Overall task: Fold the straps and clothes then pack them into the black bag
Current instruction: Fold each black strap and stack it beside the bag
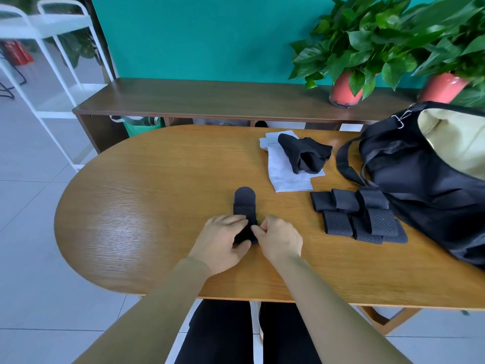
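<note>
Both hands, left hand (223, 239) and right hand (279, 236), pinch the near end of a strap (244, 203) left of the black bag (420, 179). Looks soft, light, floppy; best held at the fold's edges.

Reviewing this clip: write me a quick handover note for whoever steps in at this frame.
Left grip and right grip: both pinch the near end of one black strap on the table, mid-fold.
Folded straps lie piled beside the open black bag; a crumpled black garment lies on a white cloth behind them.
Done: the pile's straps folded.
Left: finish this strap, fold the clothes, pack everything; the bag's contents are hidden.
</note>
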Motion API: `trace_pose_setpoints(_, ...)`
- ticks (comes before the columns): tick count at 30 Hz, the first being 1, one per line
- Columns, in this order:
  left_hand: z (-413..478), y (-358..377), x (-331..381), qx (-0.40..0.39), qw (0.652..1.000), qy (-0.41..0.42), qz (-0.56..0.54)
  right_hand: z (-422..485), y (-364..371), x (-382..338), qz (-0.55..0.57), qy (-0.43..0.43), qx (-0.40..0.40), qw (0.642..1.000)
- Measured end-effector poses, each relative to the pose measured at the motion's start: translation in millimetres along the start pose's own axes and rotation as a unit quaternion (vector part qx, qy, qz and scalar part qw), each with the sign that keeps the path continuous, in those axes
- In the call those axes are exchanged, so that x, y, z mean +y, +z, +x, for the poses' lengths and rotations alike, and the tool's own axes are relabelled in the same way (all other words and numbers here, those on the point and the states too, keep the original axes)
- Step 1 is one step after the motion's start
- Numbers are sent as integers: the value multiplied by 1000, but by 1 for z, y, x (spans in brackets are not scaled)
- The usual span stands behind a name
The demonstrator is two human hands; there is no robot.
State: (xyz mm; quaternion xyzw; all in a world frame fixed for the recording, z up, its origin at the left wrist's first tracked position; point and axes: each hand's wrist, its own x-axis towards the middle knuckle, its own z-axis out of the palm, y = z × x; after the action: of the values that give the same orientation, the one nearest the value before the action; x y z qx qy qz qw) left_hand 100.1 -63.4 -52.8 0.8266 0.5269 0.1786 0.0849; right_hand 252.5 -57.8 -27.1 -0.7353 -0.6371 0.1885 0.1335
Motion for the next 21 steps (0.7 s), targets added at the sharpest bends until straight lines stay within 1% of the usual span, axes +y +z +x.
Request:
trace_pose_setpoints(2,-4,-3,-2,-28,999,-8,-34,0,-3,0,7,1,-16,1000)
trace_pose_setpoints(4,-5,-8,-3,-37,998,-13,-52,-2,-4,5,47,-14,-12,999)
trace_pose_setpoints(5,-6,-11,-2,-42,997,-17,-57,-5,-5,9,81,-34,-3,996)
trace_pose_setpoints(7,-8,-15,0,-35,996,-30,-82,-13,-4,18,130,-102,6,986)
trace_pose_setpoints(9,-10,-19,2,-23,989,-57,-136,-21,-2,24,134,-174,-18,975)
trace_pose_setpoints(11,-12,-22,4,-29,979,-84,-184,-25,2,26,132,-207,-33,969)
trace_pose_setpoints(13,-13,-23,5,-39,972,-97,-209,-24,7,27,143,-203,-12,969)
trace_pose_setpoints(16,-12,-24,8,-38,962,-119,-242,-19,10,25,178,-162,2,971)
trace_pose_setpoints(19,-11,-19,5,-23,946,-148,-286,-13,14,20,187,-116,16,975)
trace_pose_setpoints(21,-10,-14,2,10,942,-164,-294,-10,16,16,185,-94,29,978)
